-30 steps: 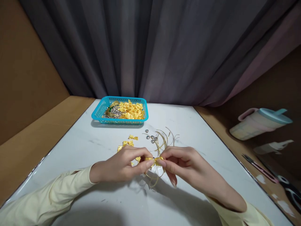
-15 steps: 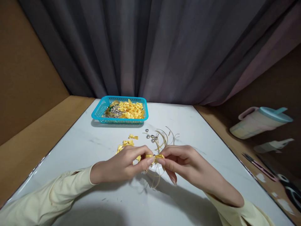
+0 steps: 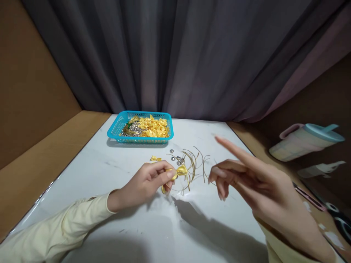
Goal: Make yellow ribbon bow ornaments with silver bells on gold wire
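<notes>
My left hand (image 3: 149, 180) pinches a small yellow ribbon bow (image 3: 181, 170) between thumb and fingers, and one loop sticks out to the right. A thin gold cord (image 3: 179, 190) curves below the bow; whether it is tied to it I cannot tell. My right hand (image 3: 246, 180) is raised apart from the bow, index finger stretched out and the other fingers loosely bent, slightly blurred. No held thing shows in it. Beyond the bow lie several small silver bells or beads (image 3: 178, 160) and loose gold cords (image 3: 194, 160). Another yellow bow (image 3: 155, 158) rests behind my left hand.
A blue basket (image 3: 139, 140) with yellow bows, silver pieces and a gold cord bundle stands at the back of the white table (image 3: 109, 160). On the right ledge are a lidded tumbler (image 3: 296, 144), a small bottle (image 3: 315, 170), pink-handled tweezers (image 3: 309, 197) and black-handled scissors (image 3: 341, 223).
My right hand has let go of the bow and moved right and upward, its index finger now extended. My left hand keeps the bow and has shifted slightly up and left.
</notes>
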A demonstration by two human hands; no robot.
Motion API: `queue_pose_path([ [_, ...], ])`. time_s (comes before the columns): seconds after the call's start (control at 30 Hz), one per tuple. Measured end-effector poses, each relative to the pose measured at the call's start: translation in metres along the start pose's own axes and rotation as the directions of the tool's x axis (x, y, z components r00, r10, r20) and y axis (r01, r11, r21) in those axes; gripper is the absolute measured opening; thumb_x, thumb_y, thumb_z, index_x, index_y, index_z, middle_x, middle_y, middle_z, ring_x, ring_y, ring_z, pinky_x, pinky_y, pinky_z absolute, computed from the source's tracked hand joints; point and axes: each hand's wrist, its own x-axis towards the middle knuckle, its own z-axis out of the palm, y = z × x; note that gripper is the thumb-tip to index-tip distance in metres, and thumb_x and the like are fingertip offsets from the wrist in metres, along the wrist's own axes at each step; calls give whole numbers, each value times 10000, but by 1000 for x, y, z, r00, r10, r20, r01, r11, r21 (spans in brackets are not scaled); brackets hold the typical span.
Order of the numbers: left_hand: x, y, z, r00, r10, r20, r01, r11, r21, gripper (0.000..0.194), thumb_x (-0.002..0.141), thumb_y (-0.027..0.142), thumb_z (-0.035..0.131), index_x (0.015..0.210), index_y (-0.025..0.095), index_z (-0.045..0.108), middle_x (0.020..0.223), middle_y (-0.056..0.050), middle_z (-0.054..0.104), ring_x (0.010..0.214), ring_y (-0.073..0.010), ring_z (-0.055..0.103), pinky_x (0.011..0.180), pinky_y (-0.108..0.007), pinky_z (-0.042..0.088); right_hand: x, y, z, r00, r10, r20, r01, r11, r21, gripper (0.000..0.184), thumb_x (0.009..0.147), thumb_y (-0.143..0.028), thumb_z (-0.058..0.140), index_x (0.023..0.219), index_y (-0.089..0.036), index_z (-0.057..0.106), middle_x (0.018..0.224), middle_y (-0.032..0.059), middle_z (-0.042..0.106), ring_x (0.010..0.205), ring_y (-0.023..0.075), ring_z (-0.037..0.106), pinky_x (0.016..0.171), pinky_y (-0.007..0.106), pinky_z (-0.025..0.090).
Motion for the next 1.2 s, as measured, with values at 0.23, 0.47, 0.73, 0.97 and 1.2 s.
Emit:
queue_pose_path([
  [0.23, -1, 2, 4, 997, -66, -48, 61, 994, -94, 253, 864, 288, 472, 655, 150, 507, 581, 26, 498, 537, -96, 468, 546, -221, 384, -4, -6, 18, 992, 70, 106, -58, 992, -114, 161, 871, -253, 545, 751, -164, 606, 526, -6, 586, 364, 65, 493, 366, 157, 398],
  [0.47, -1, 1, 6, 994, -61, -88, 51, 993, -110, 265, 869, 269, 469, 637, 147, 508, 576, 30, 492, 532, -93, 462, 547, -219, 373, -3, 3, 28, 986, 50, 159, -14, 976, -216, 171, 897, -152, 447, 887, -144, 617, 566, 6, 606, 509, 98, 555, 501, 175, 435],
  [0.73, -2, -1, 6, 993, -75, -88, 61, 986, -153, 264, 881, 233, 462, 634, 146, 502, 585, 29, 491, 548, -89, 460, 562, -218, 373, -8, 2, 34, 989, 56, 135, -13, 953, -302, 180, 906, -182, 434, 849, -171, 605, 545, -4, 587, 447, 93, 519, 452, 182, 405],
  [0.97, -1, 4, 8, 984, -164, -71, 132, 937, -323, 271, 849, 221, 481, 589, 146, 501, 549, 32, 456, 503, -85, 404, 505, -211, 346, -7, 0, 37, 991, 87, 100, -54, 953, -298, 194, 907, -233, 450, 791, -188, 599, 537, -7, 571, 410, 88, 499, 392, 184, 376],
  [1.2, 0, 3, 10, 972, -223, -77, 180, 911, -372, 256, 835, 216, 502, 590, 141, 514, 553, 30, 450, 502, -86, 395, 500, -208, 350, -6, -1, 39, 987, 130, 91, -101, 956, -274, 223, 901, -237, 462, 730, -192, 597, 544, -5, 574, 416, 86, 492, 390, 185, 369],
])
